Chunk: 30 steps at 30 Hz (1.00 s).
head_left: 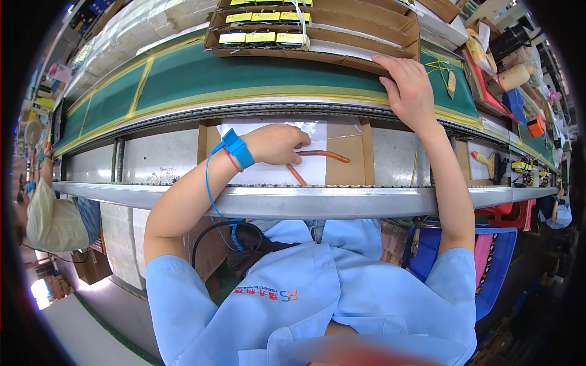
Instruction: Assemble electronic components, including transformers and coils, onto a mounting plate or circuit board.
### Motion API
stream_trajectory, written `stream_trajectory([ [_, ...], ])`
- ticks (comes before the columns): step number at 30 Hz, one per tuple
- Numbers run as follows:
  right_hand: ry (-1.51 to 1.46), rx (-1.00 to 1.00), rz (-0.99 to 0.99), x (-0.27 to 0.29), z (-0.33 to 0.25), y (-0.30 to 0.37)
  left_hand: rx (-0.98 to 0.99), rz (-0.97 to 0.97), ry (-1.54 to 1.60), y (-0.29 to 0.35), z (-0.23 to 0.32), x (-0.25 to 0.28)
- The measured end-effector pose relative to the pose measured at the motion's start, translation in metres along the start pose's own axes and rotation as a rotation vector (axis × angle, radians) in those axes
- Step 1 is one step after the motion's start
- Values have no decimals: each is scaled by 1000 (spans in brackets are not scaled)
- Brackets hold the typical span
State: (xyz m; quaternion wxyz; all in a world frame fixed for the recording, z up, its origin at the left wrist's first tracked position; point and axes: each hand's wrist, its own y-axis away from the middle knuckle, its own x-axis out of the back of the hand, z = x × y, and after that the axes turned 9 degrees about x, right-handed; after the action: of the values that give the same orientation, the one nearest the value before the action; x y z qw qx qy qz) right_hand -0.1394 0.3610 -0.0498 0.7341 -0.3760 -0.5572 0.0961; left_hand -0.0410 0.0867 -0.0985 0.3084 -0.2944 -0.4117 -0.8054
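Note:
My left hand (281, 144), with a blue wrist strap (238, 149) and its cord, reaches low over a shallow cardboard tray. Its curled fingers close around the head of a pair of pliers (326, 154), whose two orange-red handles stick out spread apart. White paper (314, 174) lies beneath the pliers. Farther off, my right hand (410, 91) grips the near wall of a divided cardboard box (342, 57), fingertips over the rim and thumb outside. Rows of small dark pieces with yellow labels (262, 38) fill the box's left part.
The box stands on a green conveyor belt (183, 76). A metal rail (305, 201) runs between my body and the cardboard tray (366, 152). Yellow wires (441, 68) lie right of the box. A brush (485, 161) is at the right; a blue crate (497, 262) stands below.

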Motion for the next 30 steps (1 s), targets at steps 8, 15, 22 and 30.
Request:
stream_trajectory([
  [8,-16,-21,-29,2,-1,2,26,-33,-25,2,6,2],
  [15,-22,-17,-14,2,-1,0,27,-40,-27,3,6,4],
  [22,-20,-9,-2,3,-2,-1,-9,5,9,0,-2,-2],
  [30,-33,-28,-18,5,-3,-1,-8,-5,4,0,-1,-2],
])
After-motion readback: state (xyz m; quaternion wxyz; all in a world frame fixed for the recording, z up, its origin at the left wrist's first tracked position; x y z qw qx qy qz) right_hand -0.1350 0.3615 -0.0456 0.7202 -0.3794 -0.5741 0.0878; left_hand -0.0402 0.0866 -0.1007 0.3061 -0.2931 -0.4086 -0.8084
